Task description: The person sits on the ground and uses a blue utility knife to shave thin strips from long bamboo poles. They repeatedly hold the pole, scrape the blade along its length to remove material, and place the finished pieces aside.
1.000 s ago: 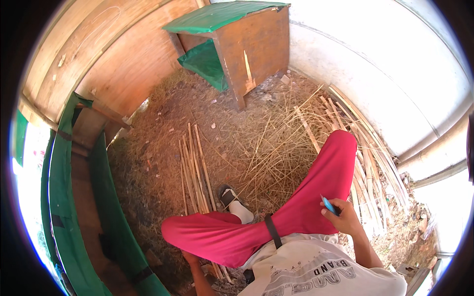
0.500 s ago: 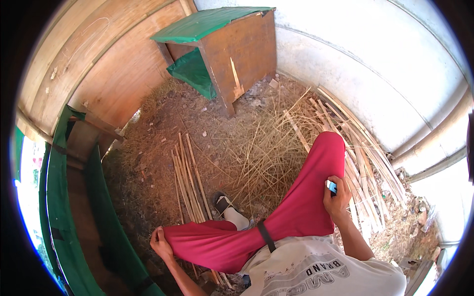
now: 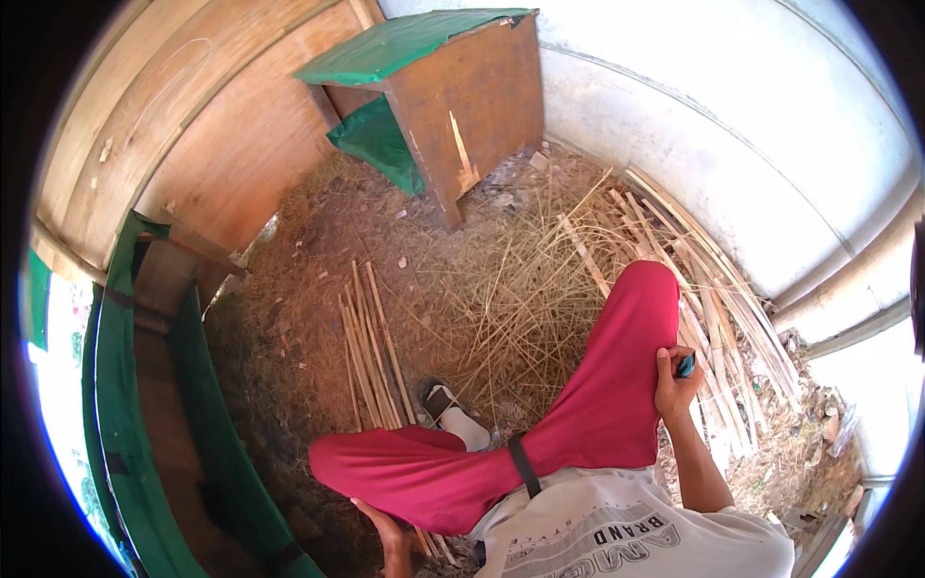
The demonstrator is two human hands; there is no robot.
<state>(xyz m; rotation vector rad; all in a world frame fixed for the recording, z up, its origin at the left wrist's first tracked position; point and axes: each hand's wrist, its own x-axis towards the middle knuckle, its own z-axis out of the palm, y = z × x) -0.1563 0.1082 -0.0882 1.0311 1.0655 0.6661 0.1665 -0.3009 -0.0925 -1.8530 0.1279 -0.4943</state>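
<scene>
My right hand (image 3: 679, 382) is closed around a small blue object with a dark part (image 3: 685, 365), beside my raised right knee. Most of that object is hidden in the fist, so its kind is unclear. Low on the left, my left hand (image 3: 383, 528) reaches beneath my bent left leg (image 3: 385, 474). Its fingers are largely covered by the red cloth. Close to it lie thin split bamboo strips (image 3: 371, 361), which run under the leg and come out again below it.
A brown wooden cabinet (image 3: 487, 106) with a green cover stands at the back. Dry straw-like shavings (image 3: 525, 318) spread over the earth floor. More bamboo strips (image 3: 718, 318) lie along the pale right wall (image 3: 713, 106). A green-edged wooden trough (image 3: 145, 453) borders the left.
My left hand has left the left knee and moved down and right, under the leg. My right hand has shifted slightly right and turned the small blue object.
</scene>
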